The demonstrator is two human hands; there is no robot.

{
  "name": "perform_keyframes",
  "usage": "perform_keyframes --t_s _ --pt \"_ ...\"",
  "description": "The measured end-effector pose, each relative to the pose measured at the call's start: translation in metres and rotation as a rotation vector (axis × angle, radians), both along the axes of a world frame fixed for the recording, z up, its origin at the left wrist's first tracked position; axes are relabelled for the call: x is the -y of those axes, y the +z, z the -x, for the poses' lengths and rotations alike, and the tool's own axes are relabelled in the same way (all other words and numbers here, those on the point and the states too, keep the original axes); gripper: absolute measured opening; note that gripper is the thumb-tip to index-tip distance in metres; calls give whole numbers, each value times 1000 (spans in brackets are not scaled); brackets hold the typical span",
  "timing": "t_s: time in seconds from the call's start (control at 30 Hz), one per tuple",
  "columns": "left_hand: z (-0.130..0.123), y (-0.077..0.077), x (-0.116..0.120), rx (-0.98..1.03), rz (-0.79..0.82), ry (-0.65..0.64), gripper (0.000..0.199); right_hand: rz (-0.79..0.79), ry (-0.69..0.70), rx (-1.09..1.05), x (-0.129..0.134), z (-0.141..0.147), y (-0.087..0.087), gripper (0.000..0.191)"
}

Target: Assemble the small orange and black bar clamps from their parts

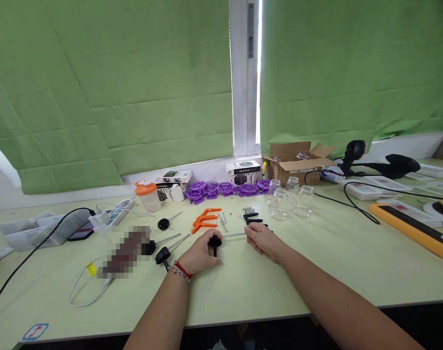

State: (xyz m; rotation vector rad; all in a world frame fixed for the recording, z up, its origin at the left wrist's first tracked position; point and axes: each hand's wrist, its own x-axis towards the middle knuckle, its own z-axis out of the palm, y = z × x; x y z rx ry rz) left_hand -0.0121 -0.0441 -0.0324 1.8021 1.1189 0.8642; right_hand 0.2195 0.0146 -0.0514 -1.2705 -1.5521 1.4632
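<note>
My left hand point(197, 253) is closed around a round black cap point(214, 241) with a black stem below it. A thin metal rod point(233, 236) runs from the cap to the right. At the rod's far end my right hand point(262, 238) pinches it between thumb and fingers. Left of my left hand lie more black caps with metal rods, among them a near one point(163, 255) and a far one point(163, 223). Beyond my hands are orange plastic pieces point(206, 221), loose screws point(223, 223), springs point(249, 210) and black plastic parts point(252, 219).
Purple plastic wheels point(226, 188) line the back, with glass jars point(280, 204) and a cardboard box point(298, 167) to the right. An orange-lidded shaker cup point(147, 196), a power strip point(121, 210) and cables are left. A yellow-orange bar point(411, 231) lies far right.
</note>
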Motion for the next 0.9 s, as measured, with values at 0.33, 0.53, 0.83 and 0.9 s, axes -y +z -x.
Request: perform_keyframes --t_s 0.33,0.53,0.83,0.9 --pt "0 2 1 -4 -16 -1 55 7 35 -15 -3 -1 -3 21" --pt "0 3 1 -9 -10 3 55 -22 54 -7 -1 -2 -4 26" --pt "0 1 1 -10 -14 1 55 -34 32 34 0 1 -2 34" --pt "0 0 0 -10 -21 3 55 -25 22 39 2 2 1 35"
